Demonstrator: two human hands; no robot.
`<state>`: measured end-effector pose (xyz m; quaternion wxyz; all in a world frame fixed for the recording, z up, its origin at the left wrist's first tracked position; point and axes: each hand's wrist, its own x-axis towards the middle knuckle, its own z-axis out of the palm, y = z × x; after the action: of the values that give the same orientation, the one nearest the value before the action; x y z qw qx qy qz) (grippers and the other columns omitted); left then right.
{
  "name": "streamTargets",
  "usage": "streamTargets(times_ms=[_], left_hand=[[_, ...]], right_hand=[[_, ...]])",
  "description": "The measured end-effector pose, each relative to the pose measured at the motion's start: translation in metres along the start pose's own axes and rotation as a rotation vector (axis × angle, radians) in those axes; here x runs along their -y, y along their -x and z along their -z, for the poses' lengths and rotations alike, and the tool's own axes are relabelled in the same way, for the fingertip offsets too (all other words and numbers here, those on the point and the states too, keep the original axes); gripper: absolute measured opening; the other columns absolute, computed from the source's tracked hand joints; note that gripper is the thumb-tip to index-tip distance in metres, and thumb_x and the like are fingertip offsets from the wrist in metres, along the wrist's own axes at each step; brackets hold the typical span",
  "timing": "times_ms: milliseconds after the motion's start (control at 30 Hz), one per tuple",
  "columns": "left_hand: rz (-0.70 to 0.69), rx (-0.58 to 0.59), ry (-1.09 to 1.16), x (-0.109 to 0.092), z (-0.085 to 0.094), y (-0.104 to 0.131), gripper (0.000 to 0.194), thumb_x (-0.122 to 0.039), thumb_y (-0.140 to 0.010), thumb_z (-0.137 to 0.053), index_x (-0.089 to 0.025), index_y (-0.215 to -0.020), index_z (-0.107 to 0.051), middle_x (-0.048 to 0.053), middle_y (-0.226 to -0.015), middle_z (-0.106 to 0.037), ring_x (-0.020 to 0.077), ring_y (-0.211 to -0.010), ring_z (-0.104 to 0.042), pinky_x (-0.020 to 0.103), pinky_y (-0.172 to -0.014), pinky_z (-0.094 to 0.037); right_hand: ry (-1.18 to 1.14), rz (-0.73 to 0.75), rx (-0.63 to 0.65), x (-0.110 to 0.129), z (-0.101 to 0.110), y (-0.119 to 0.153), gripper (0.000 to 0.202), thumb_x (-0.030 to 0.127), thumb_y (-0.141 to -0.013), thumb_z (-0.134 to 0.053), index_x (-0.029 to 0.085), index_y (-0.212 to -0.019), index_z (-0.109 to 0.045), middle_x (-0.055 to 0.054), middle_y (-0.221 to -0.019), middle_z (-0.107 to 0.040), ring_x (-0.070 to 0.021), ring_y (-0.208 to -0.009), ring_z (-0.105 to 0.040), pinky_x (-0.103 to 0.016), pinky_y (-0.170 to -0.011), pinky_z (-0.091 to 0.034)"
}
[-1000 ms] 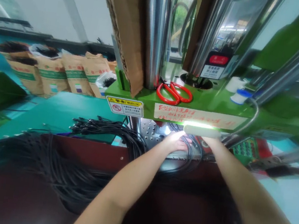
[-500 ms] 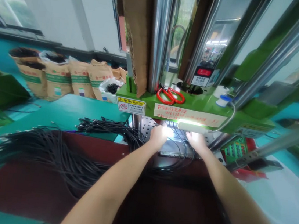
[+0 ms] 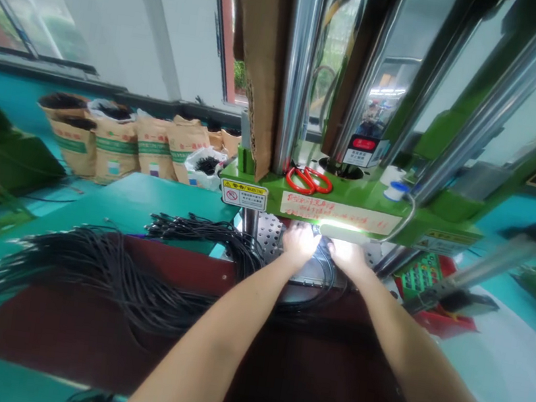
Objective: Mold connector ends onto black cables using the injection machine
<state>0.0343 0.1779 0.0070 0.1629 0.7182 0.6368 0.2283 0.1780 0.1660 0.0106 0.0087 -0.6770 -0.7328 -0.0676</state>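
Both my hands reach under the front of a green press (image 3: 269, 194), into the bright glare of its lamp (image 3: 343, 233). Curled over the metal mould (image 3: 312, 274), my left hand (image 3: 299, 244) is closed at the left of the cables. My right hand (image 3: 348, 257) is bent inward from the other side, its fingertips close to the left hand's. Black cables (image 3: 330, 273) loop out toward me between and below the hands. Glare and the press edge hide what the fingers pinch.
Red-handled scissors (image 3: 309, 180) and a blue-white spool (image 3: 396, 191) lie on the press. Bundled black cables (image 3: 103, 271) cover the brown board at left, with another cable bunch (image 3: 204, 232) behind. Paper sacks (image 3: 115, 149) stand at the back. Steel columns (image 3: 301, 66) rise beside the hands.
The view has shifted slightly. My two hands have come closer together over the mould, the left one moving inward with its fingers farther under the press.
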Motion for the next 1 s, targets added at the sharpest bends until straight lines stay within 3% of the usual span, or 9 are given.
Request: streamTargets(times_ms=[233, 400, 600, 800, 1000], left_hand=[[-0.059, -0.029, -0.106, 0.006, -0.011, -0.003, 0.023, -0.018, -0.078, -0.047, -0.01, -0.094, -0.061, 0.014, -0.084, -0.065, 0.0249, -0.095, -0.056, 0.035, -0.086, -0.039], [-0.094, -0.043, -0.116, 0.011, -0.012, -0.005, 0.025, -0.015, -0.079, -0.044, -0.01, -0.098, -0.059, 0.014, -0.089, -0.064, 0.0243, -0.099, -0.053, 0.037, -0.091, -0.035], [-0.107, -0.119, -0.13, -0.006, -0.01, 0.006, 0.03, -0.024, -0.084, -0.038, -0.012, -0.104, -0.057, 0.015, -0.109, -0.057, 0.0268, -0.106, -0.045, 0.04, -0.091, -0.032], [-0.161, -0.026, -0.14, -0.017, -0.015, 0.009, 0.025, -0.02, -0.082, -0.041, -0.01, -0.088, -0.063, 0.015, -0.086, -0.064, 0.0256, -0.1, -0.048, 0.039, -0.089, -0.031], [-0.16, -0.018, -0.144, -0.01, -0.02, 0.001, 0.028, -0.017, -0.082, -0.039, -0.009, -0.094, -0.063, 0.015, -0.092, -0.063, 0.0244, -0.104, -0.045, 0.037, -0.091, -0.031]], right_hand=[[0.042, 0.026, -0.057, 0.012, -0.01, -0.003, 0.035, 0.02, -0.086, -0.036, 0.011, -0.108, -0.061, -0.017, -0.109, -0.061, -0.0273, -0.101, -0.056, -0.036, -0.085, -0.042], [0.04, 0.022, -0.083, 0.011, -0.014, -0.005, 0.035, 0.018, -0.086, -0.034, 0.007, -0.104, -0.062, -0.019, -0.104, -0.063, -0.0273, -0.099, -0.057, -0.036, -0.086, -0.041], [0.012, 0.13, -0.119, 0.008, -0.006, -0.003, 0.039, 0.021, -0.09, -0.028, 0.012, -0.111, -0.059, -0.016, -0.109, -0.061, -0.0236, -0.101, -0.055, -0.033, -0.087, -0.04], [0.002, 0.219, -0.135, 0.013, -0.005, -0.003, 0.036, 0.023, -0.091, -0.029, 0.012, -0.106, -0.06, -0.014, -0.103, -0.063, -0.0227, -0.094, -0.057, -0.031, -0.081, -0.042], [-0.006, 0.184, -0.129, 0.02, -0.02, -0.012, 0.033, 0.018, -0.09, -0.03, 0.009, -0.097, -0.061, -0.015, -0.096, -0.064, -0.0227, -0.088, -0.058, -0.032, -0.079, -0.042]])
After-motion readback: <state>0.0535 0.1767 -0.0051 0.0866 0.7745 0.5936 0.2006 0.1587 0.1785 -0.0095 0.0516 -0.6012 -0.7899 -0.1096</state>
